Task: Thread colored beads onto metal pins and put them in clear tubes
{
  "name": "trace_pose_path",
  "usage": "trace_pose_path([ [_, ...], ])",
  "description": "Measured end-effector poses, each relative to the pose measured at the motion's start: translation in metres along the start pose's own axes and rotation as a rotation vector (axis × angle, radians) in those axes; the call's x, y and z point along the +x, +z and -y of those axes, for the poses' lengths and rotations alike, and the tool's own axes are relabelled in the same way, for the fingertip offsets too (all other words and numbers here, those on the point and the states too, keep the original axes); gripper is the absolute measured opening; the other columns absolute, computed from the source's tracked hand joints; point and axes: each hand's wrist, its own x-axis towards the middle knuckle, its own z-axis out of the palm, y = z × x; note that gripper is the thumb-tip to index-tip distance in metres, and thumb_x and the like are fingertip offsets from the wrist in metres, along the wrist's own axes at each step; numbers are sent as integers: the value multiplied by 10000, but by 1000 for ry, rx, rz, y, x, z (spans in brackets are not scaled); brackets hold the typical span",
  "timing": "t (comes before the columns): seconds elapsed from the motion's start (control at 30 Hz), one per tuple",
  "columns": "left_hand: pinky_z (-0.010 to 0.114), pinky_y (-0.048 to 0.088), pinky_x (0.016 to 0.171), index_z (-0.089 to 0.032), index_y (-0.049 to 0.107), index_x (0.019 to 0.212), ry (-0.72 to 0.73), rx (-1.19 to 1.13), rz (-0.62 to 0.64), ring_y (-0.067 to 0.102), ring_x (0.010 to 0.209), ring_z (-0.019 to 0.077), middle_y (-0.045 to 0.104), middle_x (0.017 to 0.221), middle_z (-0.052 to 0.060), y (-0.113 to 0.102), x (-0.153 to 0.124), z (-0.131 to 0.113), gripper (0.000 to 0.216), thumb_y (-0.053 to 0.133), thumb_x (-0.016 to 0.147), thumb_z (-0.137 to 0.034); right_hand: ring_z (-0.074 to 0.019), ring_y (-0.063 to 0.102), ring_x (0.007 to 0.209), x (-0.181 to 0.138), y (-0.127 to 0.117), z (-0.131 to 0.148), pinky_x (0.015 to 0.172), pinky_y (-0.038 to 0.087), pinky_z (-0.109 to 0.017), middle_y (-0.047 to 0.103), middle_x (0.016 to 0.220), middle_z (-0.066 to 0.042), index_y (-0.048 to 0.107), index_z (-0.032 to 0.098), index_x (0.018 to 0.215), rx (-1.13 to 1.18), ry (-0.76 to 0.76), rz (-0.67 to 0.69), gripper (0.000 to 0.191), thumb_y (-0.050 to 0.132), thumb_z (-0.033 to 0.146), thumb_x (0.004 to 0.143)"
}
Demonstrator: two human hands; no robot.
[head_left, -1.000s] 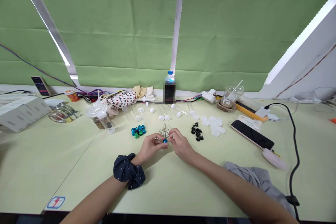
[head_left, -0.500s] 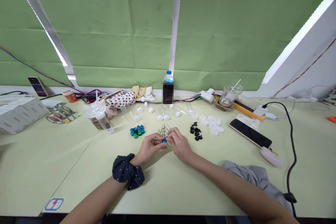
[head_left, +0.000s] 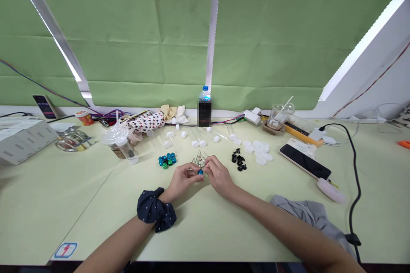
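My left hand [head_left: 182, 179] and my right hand [head_left: 218, 175] meet over the pale green table [head_left: 80, 196]. Both pinch a small blue bead [head_left: 200, 172] between their fingertips. Just behind the fingers lies a small pile of thin metal pins [head_left: 199, 160]. A cluster of blue and green beads [head_left: 167, 159] sits to the left of my hands. Small black pieces [head_left: 238, 160] and white caps [head_left: 259, 150] lie to the right. A dark dotted scrunchie [head_left: 156, 210] is on my left wrist.
Clear tubes with white caps [head_left: 197, 140] lie behind my hands. A water bottle [head_left: 205, 111] stands at the back. A phone [head_left: 304, 161], a black cable [head_left: 355, 170] and grey cloth [head_left: 307, 215] are on the right. A lidded plastic cup [head_left: 117, 138] and a box [head_left: 22, 138] are on the left.
My hands stay together on the bead with hardly any movement. The view has shifted very slightly.
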Motion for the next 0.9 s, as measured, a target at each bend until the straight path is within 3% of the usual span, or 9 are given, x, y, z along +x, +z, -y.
trace_pose_path([
  [0.6,306,553,658,-127,579,761,16,16,27,666,661,153,619,841,17,0,0,2,231,760,641,-205,-125,500,671,1,-3,4,553,377,-244,518,954,-63,507,180,742,-38,6,-15,223,372,209,918],
  [0.9,316,562,656,-132,576,763,35,13,28,670,661,157,618,846,16,-1,0,5,241,764,632,-205,-139,481,707,4,0,3,622,424,-274,459,904,-63,431,192,724,182,5,18,224,337,206,926],
])
